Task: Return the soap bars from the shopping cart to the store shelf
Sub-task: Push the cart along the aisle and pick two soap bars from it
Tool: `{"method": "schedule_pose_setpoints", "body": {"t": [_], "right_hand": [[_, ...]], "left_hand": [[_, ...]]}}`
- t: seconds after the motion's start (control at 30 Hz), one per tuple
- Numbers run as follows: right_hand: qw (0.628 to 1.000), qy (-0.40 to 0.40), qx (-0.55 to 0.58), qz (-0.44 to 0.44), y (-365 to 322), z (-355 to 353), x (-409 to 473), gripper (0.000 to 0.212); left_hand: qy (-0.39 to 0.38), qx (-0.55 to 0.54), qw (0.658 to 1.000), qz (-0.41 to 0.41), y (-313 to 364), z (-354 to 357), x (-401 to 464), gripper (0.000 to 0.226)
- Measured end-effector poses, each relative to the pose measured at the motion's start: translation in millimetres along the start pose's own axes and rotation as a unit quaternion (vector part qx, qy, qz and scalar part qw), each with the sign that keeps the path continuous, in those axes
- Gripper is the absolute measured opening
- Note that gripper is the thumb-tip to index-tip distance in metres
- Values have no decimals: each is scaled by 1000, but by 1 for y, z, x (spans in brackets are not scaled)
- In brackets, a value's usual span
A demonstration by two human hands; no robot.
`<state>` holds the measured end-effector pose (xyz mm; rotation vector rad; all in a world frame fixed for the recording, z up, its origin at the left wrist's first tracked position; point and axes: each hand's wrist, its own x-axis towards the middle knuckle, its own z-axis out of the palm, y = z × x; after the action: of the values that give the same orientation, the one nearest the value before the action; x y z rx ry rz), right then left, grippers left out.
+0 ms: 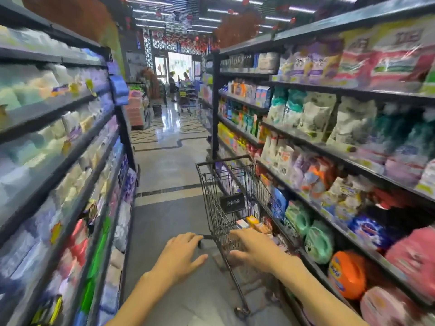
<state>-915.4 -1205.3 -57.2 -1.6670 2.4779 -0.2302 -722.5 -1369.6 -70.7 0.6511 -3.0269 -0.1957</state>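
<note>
A black wire shopping cart (213,196) stands in the aisle, close against the right-hand shelves. Several small soap boxes lie in its basket: a white one (242,223), an orange-yellow one (253,221) and others beside them. My left hand (181,251) lies over the left end of the cart handle (207,237), fingers curved over the bar and thumb spread. My right hand (253,247) rests on the handle's right part with fingers straight, pointing over the basket. Neither hand holds a soap box.
Store shelves line both sides: blurred packs on the left (58,161), detergent bags and an orange jug (347,275) on the right. The tiled aisle floor (164,165) runs ahead to people and another cart (184,102) near the entrance.
</note>
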Motion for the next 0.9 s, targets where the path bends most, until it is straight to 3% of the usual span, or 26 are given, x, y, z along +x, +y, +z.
{"method": "schedule_pose_setpoints", "body": {"t": [0.33,0.43,0.53,0.9], "right_hand": [[993,19,55,100,121,-3,157,69],[988,20,63,136,168,-11,196,70],[981,25,69,177,216,-19,229,68],[924,58,123,357,344,-15,259,63]], "left_hand": [[-46,-4,995,93,-42,26,246,100],[-57,5,991,119,-39,28,325,86],[-55,4,986,155,-30,33,399,70],[-155,17,929,337,51,83,606,67]]}}
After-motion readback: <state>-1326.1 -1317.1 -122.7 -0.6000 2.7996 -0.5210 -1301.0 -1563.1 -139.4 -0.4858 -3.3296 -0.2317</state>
